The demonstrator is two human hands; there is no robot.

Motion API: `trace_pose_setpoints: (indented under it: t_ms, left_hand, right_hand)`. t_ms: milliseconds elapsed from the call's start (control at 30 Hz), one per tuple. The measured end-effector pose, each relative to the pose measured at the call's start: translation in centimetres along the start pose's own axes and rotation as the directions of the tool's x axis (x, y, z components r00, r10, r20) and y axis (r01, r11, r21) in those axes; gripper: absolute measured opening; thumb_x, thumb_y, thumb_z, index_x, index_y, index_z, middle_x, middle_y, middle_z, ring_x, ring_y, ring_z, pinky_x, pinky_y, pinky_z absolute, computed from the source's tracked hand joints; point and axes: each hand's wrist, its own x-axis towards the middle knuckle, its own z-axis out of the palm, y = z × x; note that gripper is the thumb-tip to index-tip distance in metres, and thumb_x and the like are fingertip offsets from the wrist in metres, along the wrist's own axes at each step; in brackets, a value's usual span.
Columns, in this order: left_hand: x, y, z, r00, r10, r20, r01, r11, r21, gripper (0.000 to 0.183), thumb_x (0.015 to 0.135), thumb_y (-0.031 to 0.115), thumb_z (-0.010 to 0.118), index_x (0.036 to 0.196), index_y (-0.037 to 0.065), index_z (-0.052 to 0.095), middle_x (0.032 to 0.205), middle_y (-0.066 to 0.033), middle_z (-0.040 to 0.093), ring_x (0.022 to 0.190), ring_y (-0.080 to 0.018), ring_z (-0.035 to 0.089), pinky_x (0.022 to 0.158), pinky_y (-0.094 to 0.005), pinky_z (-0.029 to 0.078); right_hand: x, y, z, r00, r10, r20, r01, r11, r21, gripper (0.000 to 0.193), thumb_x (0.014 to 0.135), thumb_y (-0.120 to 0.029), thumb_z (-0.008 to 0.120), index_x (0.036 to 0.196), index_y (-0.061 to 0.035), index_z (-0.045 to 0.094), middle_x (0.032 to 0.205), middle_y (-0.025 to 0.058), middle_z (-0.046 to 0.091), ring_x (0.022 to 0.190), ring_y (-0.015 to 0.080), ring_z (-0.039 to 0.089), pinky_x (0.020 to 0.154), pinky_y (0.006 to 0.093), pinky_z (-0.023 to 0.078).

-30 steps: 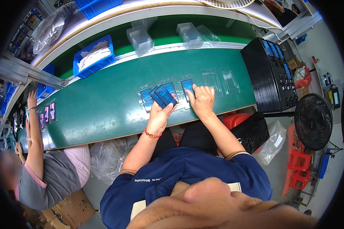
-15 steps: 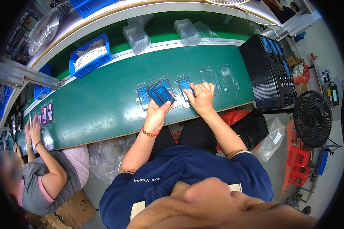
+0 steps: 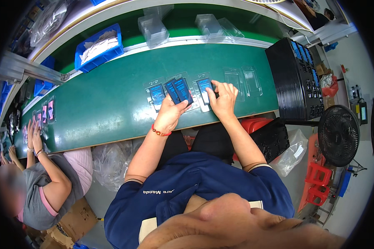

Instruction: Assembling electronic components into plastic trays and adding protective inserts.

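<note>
My left hand (image 3: 170,113) grips a few flat black rectangular packs with blue print (image 3: 181,91), fanned over one another; they look like phone batteries. Beneath them lies a clear plastic blister tray (image 3: 192,105), partly hidden. To their left, a similar pack (image 3: 157,94) rests in its own clear tray. Another single pack (image 3: 204,89) sits in a clear tray (image 3: 205,108) on the right. Beside that pack's right edge is my right hand (image 3: 224,99), thumb and forefinger apart, other fingers curled, with nothing visible between them.
Two bare clear trays (image 3: 250,81) lie farther right, before a tall black stack of trays (image 3: 293,83). Stacked clear trays (image 3: 153,31) and a blue bin of white slips (image 3: 99,49) line the green bench's (image 3: 91,112) back. A co-worker (image 3: 54,186) sits left; a black fan (image 3: 339,135) stands right.
My right thumb and fingers have come slightly away from the right-hand pack, which stays in its tray. The left hand still holds its packs. The whole view has shifted a little.
</note>
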Motion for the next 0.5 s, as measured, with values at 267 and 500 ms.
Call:
trace_pose_setpoints:
  t_ms: [267, 500]
  left_hand:
    - [0.31, -0.19, -0.09, 1.000, -0.014, 0.016, 0.013, 0.998, 0.054, 0.039, 0.089, -0.008, 0.052, 0.126, 0.004, 0.048, 0.122, -0.0101, 0.059, 0.113, -0.0222, 0.058, 0.097, -0.0362, 0.048]
    - [0.39, -0.05, 0.16, 1.000, -0.007, 0.012, 0.006, 0.999, 0.041, 0.038, 0.089, -0.008, 0.051, 0.125, 0.004, 0.049, 0.120, -0.0096, 0.059, 0.111, -0.0211, 0.058, 0.096, -0.0361, 0.049]
  right_hand:
    - [0.03, 0.17, 0.05, 0.995, -0.089, 0.051, 0.091, 0.996, -0.022, 0.016, 0.073, -0.018, 0.076, 0.084, -0.0088, 0.068, 0.067, 0.0003, 0.053, 0.074, 0.0194, 0.051, 0.078, 0.0362, 0.033]
    - [-0.07, -0.13, 0.27, 0.987, -0.159, 0.035, 0.163, 0.976, -0.144, 0.015, 0.074, -0.021, 0.074, 0.081, -0.0097, 0.067, 0.075, 0.0028, 0.058, 0.081, 0.0237, 0.052, 0.081, 0.0405, 0.033]
